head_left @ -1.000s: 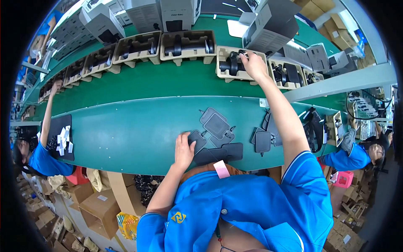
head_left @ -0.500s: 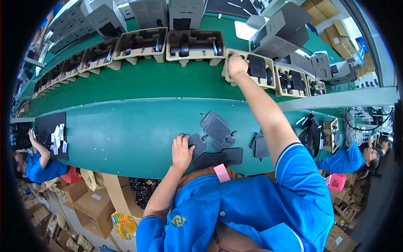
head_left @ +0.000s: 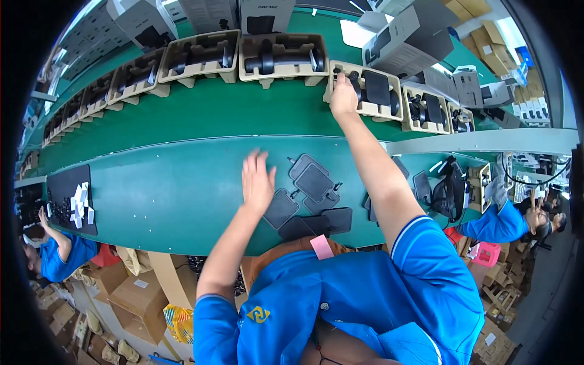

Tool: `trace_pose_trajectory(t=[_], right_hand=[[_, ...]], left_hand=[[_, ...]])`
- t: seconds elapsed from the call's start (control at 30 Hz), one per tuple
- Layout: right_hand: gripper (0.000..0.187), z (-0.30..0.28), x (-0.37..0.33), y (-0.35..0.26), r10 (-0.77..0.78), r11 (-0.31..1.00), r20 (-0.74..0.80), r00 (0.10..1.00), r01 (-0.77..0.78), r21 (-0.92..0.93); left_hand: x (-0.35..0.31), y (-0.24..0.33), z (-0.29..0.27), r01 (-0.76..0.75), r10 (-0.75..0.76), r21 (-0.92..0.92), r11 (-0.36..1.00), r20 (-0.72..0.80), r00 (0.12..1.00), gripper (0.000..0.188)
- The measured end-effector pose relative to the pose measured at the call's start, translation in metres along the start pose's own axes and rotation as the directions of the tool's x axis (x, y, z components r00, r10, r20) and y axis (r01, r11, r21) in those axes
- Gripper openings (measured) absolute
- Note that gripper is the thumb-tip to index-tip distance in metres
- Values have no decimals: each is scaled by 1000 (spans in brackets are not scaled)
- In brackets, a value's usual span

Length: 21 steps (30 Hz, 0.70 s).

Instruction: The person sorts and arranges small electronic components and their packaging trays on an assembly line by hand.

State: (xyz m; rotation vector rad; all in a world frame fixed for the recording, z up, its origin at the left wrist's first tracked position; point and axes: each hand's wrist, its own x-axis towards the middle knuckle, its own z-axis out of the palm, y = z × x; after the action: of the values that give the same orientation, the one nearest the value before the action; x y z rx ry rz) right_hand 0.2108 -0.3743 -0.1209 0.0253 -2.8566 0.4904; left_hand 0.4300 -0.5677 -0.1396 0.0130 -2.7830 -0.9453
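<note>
In the head view, the right hand (head_left: 344, 98) reaches past the far edge of the desk (head_left: 182, 188) to a beige molded tray (head_left: 372, 112) on a green strip (head_left: 274, 112). Its fingers bend down into the tray's left end among black parts; whether they grip one, I cannot tell. A black flat panel (head_left: 377, 88) stands toward the tray's right end.

The left hand (head_left: 258, 184) is over the middle of the desk, blurred, its fingers a little spread and holding nothing visible. Whether it touches the desktop is unclear. Just to its right, toward the near edge, lie black flat plates (head_left: 313, 184), overlapping, some with a small fitting at one corner.

More beige trays line the strip to the left. Behind them, a pale box (head_left: 266, 15) bears a dark brand name above a printed picture of a dark device; the tall grey box (head_left: 407, 39) farther right carries small print, too fine to read. The blue shirt (head_left: 359, 292) has a yellow emblem on the chest, and a pink tag (head_left: 322, 247) shows at the waist. At the desk's left end, white pieces (head_left: 81, 204) lie on a black mat (head_left: 87, 176).
</note>
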Motion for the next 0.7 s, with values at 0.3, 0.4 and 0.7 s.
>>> trace_pose_trajectory(t=[0.3, 0.4, 0.7], right_hand=[[27, -21, -30, 18, -269, 946, -177, 947, 224, -235], [21, -20, -27, 24, -229, 962, -174, 958, 195, -192], [16, -14, -11, 46, -156, 963, -160, 975, 113, -246]], left_hand=[[204, -5, 16, -122, 103, 422, 898, 68, 992, 40], [224, -3, 24, -152, 145, 484, 862, 52, 988, 33], [149, -25, -15, -381, 354, 320, 867, 141, 924, 28]])
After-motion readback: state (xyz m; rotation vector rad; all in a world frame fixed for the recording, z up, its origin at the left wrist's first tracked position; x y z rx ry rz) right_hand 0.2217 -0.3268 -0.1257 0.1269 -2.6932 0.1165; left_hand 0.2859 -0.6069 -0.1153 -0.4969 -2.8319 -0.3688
